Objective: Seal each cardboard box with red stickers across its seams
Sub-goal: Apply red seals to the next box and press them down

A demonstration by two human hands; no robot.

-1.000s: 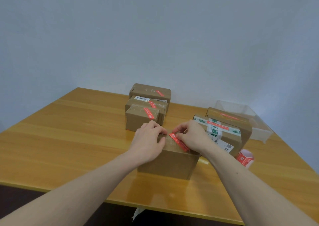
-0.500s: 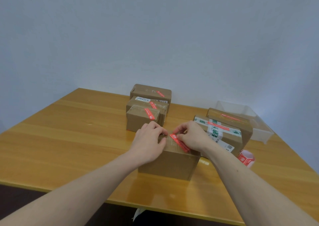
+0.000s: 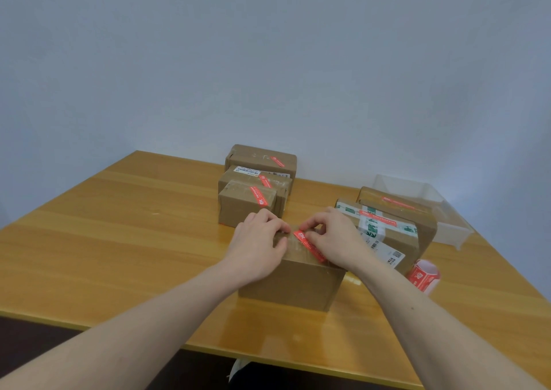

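Note:
A brown cardboard box [image 3: 293, 284] stands on the wooden table [image 3: 125, 240] just in front of me. A red sticker [image 3: 308, 245] lies diagonally across its top seam. My left hand [image 3: 258, 246] rests on the box's left top edge, fingers curled down onto it. My right hand [image 3: 335, 237] presses fingertips onto the sticker's far end. A roll of red stickers [image 3: 423, 276] sits to the right of the box.
Three stickered boxes [image 3: 253, 193] stand in a row behind. Two larger stickered boxes [image 3: 396, 225] lie at the right, one with green-printed tape. A clear plastic bin [image 3: 426, 208] sits at the far right. The table's front edge is close to me.
Both hands stay on the box and sticker; the fingers have shifted only slightly. The view has tilted a little.

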